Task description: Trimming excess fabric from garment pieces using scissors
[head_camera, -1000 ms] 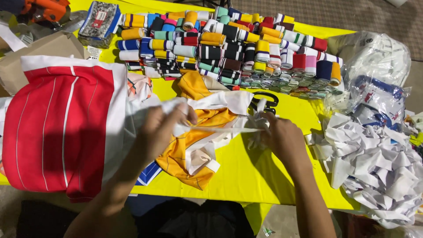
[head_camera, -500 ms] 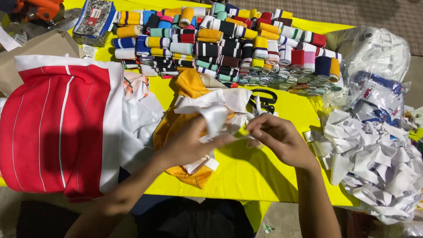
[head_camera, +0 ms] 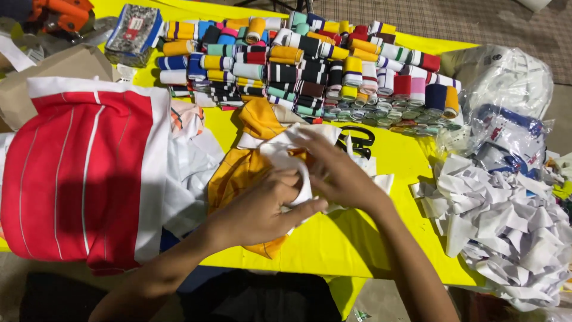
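Observation:
My left hand [head_camera: 262,206] and my right hand [head_camera: 336,173] meet over the middle of the yellow table [head_camera: 357,238]. Both are closed on a white strip of knit fabric [head_camera: 286,149], which loops between the fingers. Under them lies an orange garment piece [head_camera: 244,164] with white trim. Black scissors [head_camera: 357,140] rest just beyond my right hand, partly hidden by it.
Several rolled striped knit bands [head_camera: 310,65] fill the far side of the table. A red cloth with white stripes [head_camera: 77,173] lies at left. White scrap pieces [head_camera: 506,220] heap at right, plastic bags [head_camera: 506,107] behind them. A cardboard box [head_camera: 53,65] stands far left.
My hands have drawn together over the orange piece, gathering the white strip into a tighter bunch. The view has shifted slightly closer.

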